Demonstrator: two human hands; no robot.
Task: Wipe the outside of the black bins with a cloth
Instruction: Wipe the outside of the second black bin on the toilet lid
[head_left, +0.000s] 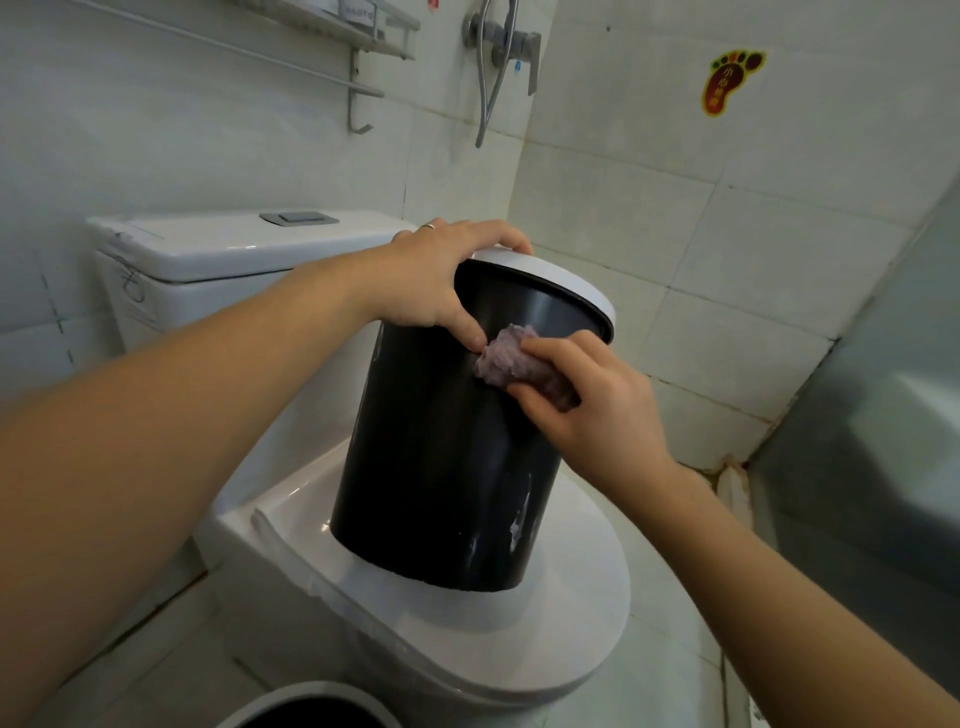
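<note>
- Step in hand: I am wiping the upper wall of the bin (441, 457), which stands tilted on the closed toilet lid (545, 623), its white rim (566, 283) leaning toward the tiled wall.
- Right hand (587, 410): fingers curled round a bunched purple cloth (511, 361), pressing it on the bin's wall just below the rim.
- Left hand (441, 275): clamped over the rim from the cistern (218, 249) side, fingers across the top, thumb down on the black wall, its tip just beside the cloth.
- Remaining work, as I judge it: pale smears (519, 519) show low on the bin's right flank, near the toilet lid, so most of the wall looks unwiped.
- Next move calls for: drawing the cloth down toward those smears with steady pressure, while my left hand holds the tilt and turns the bin to bring hidden sides round.
- Second bin (311, 709): only its rim shows, on the floor in front of the toilet; I judge it awaits its turn.
</note>
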